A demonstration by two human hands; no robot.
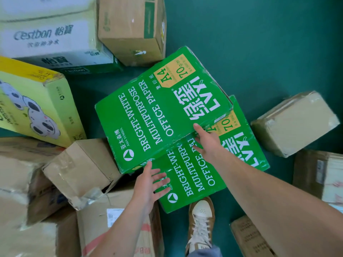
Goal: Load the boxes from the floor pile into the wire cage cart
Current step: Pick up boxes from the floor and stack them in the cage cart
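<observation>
Two green office-paper boxes lie stacked on the dark green floor, the upper green box [159, 108] tilted across the lower green box [207, 169]. My left hand [148, 180] reaches with spread fingers toward the near left edge of the upper box, its fingertips at that edge. My right hand [206, 143] is at the upper box's near right edge, fingers straight, touching it. Neither hand grips anything. The wire cage cart is out of view.
Brown cartons surround the green boxes: a small brown carton [81, 169] at left, a taped carton [295, 123] at right, another carton [133, 28] at the back. A yellow panda box [37, 104] and white Cestbon boxes [48, 36] lie at left. My shoe [201, 221] stands on the floor.
</observation>
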